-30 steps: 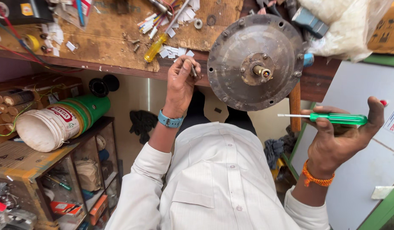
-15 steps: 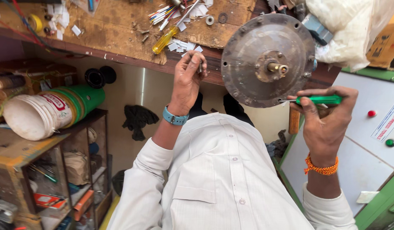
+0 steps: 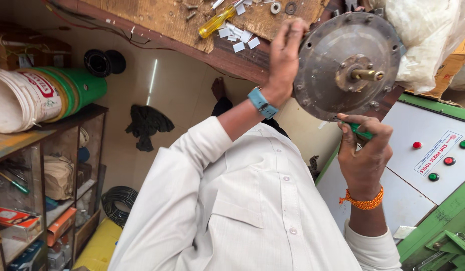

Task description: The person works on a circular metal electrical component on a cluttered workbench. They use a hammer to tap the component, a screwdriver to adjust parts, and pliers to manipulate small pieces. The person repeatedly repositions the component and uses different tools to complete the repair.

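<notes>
A round grey metal motor cover (image 3: 328,85) with a brass-coloured shaft (image 3: 368,75) at its centre stands on edge against the wooden bench. My left hand (image 3: 285,55), with a blue watch on its wrist, grips the cover's left rim. My right hand (image 3: 365,150), with an orange thread at the wrist, is closed on a green-handled screwdriver (image 3: 361,132) right below the cover's lower edge. The screwdriver's shaft is hidden behind my fingers and the cover.
The wooden bench (image 3: 167,20) carries a yellow-handled screwdriver (image 3: 215,22), washers and white scraps. A white and green bucket (image 3: 41,98) lies on a shelf at left. A grey and green machine panel (image 3: 413,175) with red and green buttons is at right, a white plastic bag (image 3: 428,40) above it.
My right hand has brought the screwdriver from out at the right up to the cover's lower edge. My left hand stays on the rim. The view has tilted and moved closer.
</notes>
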Action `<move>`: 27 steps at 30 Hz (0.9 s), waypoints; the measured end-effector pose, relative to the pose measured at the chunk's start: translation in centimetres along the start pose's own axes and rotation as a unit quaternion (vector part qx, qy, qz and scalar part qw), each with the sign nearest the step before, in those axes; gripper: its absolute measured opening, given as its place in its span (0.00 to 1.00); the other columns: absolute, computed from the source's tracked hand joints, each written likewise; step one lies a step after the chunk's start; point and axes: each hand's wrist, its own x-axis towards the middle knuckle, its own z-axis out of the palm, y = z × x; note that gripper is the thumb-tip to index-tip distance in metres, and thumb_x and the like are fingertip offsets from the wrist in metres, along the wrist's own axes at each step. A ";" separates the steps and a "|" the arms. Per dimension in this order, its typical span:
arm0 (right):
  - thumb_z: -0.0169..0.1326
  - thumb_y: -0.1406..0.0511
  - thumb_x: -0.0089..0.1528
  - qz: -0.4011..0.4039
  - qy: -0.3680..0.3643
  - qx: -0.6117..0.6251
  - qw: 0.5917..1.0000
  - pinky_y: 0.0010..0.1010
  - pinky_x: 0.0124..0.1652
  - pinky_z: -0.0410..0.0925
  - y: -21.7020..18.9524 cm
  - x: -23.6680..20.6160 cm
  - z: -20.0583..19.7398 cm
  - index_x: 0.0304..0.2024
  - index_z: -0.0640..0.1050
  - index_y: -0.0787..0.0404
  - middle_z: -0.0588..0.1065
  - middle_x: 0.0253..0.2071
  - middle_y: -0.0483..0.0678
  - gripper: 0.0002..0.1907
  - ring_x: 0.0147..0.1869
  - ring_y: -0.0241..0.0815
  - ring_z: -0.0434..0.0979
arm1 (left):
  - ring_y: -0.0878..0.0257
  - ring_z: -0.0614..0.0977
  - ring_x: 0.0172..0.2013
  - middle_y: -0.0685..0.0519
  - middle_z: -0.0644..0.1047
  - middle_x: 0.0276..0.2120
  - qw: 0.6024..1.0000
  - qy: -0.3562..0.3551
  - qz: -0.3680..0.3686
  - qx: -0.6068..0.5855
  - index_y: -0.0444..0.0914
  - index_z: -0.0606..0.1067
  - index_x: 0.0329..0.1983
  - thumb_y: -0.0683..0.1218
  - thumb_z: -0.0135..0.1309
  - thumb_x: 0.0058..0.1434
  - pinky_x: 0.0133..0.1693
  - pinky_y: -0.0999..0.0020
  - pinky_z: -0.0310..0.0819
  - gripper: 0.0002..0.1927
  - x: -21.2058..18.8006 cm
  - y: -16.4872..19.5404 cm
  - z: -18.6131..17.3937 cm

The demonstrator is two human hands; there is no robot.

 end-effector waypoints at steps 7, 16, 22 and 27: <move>0.59 0.79 0.70 -0.055 -0.076 -0.097 0.991 0.29 0.42 0.76 -1.1 1.1 -0.4 0.52 0.61 0.64 0.79 0.47 0.56 0.20 0.48 0.46 0.84 | 0.67 0.79 0.51 0.51 0.79 0.49 0.995 -0.073 0.062 0.024 0.37 0.70 0.44 0.55 0.40 0.81 0.62 0.67 0.72 0.18 -0.6 0.0 0.1; 0.55 0.79 0.76 -0.092 -0.058 0.051 0.993 0.32 0.54 0.79 2.4 -0.1 -0.1 0.53 0.60 0.62 0.78 0.49 0.58 0.17 0.58 0.50 0.84 | 0.59 0.77 0.39 0.56 0.74 0.36 0.906 -0.050 0.227 0.353 0.42 0.70 0.42 0.54 0.40 0.78 0.48 0.63 0.69 0.14 -1.2 3.9 1.6; 0.57 0.79 0.75 -0.025 -0.009 0.010 1.000 0.32 0.49 0.77 2.1 -1.4 1.1 0.51 0.59 0.64 0.78 0.49 0.60 0.19 0.54 0.50 0.83 | 0.54 0.75 0.40 0.54 0.74 0.37 0.884 -0.033 0.240 0.399 0.42 0.70 0.43 0.53 0.45 0.74 0.47 0.59 0.69 0.11 -1.4 5.0 1.6; 0.54 0.79 0.74 -0.038 -0.047 0.035 0.998 0.31 0.50 0.79 1.9 -1.0 0.4 0.51 0.58 0.64 0.79 0.48 0.63 0.18 0.57 0.54 0.84 | 0.50 0.76 0.42 0.53 0.74 0.41 0.861 -0.017 0.251 0.442 0.41 0.72 0.46 0.51 0.46 0.75 0.45 0.55 0.71 0.10 -1.4 4.6 1.8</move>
